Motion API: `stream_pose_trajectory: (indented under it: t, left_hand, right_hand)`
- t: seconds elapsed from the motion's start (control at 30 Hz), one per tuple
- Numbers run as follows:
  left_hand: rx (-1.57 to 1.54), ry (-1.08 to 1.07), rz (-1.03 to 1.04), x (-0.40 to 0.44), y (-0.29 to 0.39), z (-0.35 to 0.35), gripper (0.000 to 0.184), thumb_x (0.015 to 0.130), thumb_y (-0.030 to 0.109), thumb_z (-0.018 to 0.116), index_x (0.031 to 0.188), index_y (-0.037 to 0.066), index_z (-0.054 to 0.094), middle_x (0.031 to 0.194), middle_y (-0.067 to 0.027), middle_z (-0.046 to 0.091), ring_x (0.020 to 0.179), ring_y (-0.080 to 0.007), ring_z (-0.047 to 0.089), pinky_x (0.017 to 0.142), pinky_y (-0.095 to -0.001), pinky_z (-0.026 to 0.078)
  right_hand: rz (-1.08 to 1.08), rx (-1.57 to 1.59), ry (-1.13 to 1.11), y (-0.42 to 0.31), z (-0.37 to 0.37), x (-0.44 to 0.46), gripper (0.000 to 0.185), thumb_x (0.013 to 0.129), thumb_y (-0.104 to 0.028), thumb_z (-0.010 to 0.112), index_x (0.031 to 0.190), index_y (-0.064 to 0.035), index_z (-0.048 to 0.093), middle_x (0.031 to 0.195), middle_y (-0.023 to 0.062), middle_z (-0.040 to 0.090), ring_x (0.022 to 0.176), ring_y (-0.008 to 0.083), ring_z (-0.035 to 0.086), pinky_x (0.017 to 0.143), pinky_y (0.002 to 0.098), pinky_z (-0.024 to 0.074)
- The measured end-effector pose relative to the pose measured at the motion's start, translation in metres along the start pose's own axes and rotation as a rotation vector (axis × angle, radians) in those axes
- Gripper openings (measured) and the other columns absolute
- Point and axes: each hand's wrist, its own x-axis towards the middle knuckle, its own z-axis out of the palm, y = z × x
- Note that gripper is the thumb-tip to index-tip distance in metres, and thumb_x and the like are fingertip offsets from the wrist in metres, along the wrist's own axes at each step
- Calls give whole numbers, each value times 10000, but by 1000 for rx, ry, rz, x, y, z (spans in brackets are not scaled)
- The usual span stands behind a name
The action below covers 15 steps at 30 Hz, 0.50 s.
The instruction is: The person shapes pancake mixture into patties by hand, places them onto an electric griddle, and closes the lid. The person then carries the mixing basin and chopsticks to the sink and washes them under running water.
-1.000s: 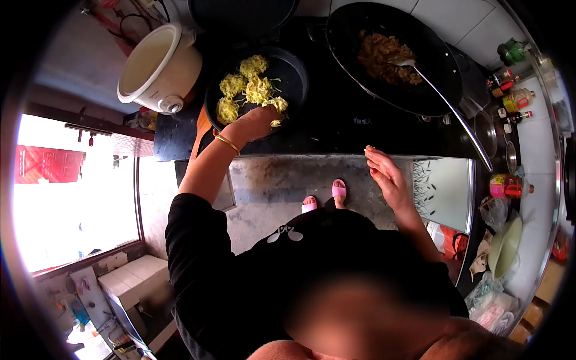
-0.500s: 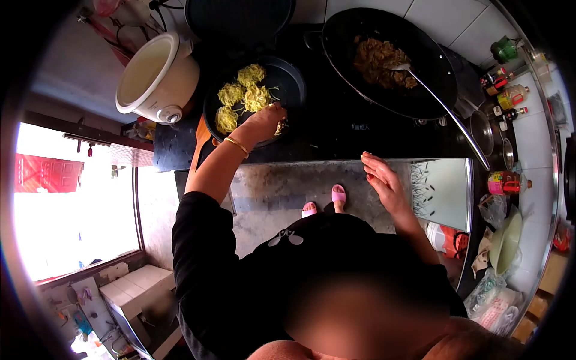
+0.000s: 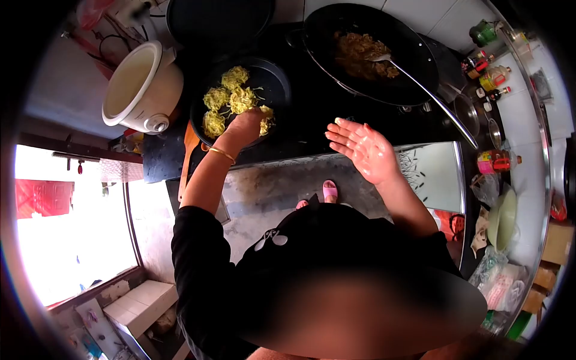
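Observation:
My left hand (image 3: 243,128), a gold bangle on its wrist, reaches into a round black pan (image 3: 277,75). Its curled fingers grip the edge of a yellow-green shredded patty (image 3: 267,121) at the pan's right side; the fingertips are partly hidden. Several similar patties lie in the pan, among them a shredded patty (image 3: 242,99) just beyond the hand. Loose shreds stick out around them. My right hand (image 3: 365,153) is held in the air before the counter edge, fingers stretched, palm turned up and shiny wet. It holds nothing.
A black wok (image 3: 414,66) with brown food and a long metal spatula (image 3: 435,99) stands at the back right. A cream pot (image 3: 153,93) and a wooden spatula (image 3: 189,150) are at the left. Bottles (image 3: 495,78) and a green basin (image 3: 502,222) line the right.
My right hand has risen toward the counter and turned its palm up. My left hand stays at the same patty, which shows more now. The whole view has shifted slightly.

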Motion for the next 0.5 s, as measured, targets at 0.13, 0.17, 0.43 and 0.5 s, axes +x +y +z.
stream_pose_trajectory:
  t: [0.13, 0.17, 0.43, 0.5]
  left_hand:
    - [-341, 305, 29, -13, -1, -13, 301, 745, 0, 484, 1027, 47, 579, 979, -174, 570, 890, -328, 565, 782, -374, 465]
    - [-438, 372, 26, -21, 8, -26, 275, 744, 6, 505, 1005, 32, 587, 965, -172, 574, 875, -328, 569, 774, -368, 466]
    - [-1392, 404, -36, -59, 78, -53, 301, 906, 306, 423, 953, 28, 528, 827, -32, 544, 704, -98, 474, 644, -230, 410]
    - [-1210, 601, -11, -54, 89, -51, 199, 882, 211, 486, 923, 19, 517, 776, -26, 536, 684, -92, 474, 638, -236, 419]
  right_hand:
    - [10, 38, -36, -3, 17, 10, 549, 894, -369, 352, 1252, 48, 366, 1231, 202, 445, 1148, 298, 430, 979, 403, 322]
    - [14, 6, -45, -3, 19, 13, 545, 892, -366, 357, 1248, 46, 373, 1220, 197, 456, 1137, 295, 440, 973, 400, 328]
    - [179, -272, -98, 39, 47, 65, 372, 823, -66, 411, 1185, -6, 470, 900, 78, 547, 827, 155, 542, 771, 284, 447]
    - [237, -354, -186, 58, 55, 80, 274, 796, -59, 431, 1047, -16, 530, 877, 61, 538, 782, 134, 519, 728, 265, 436]
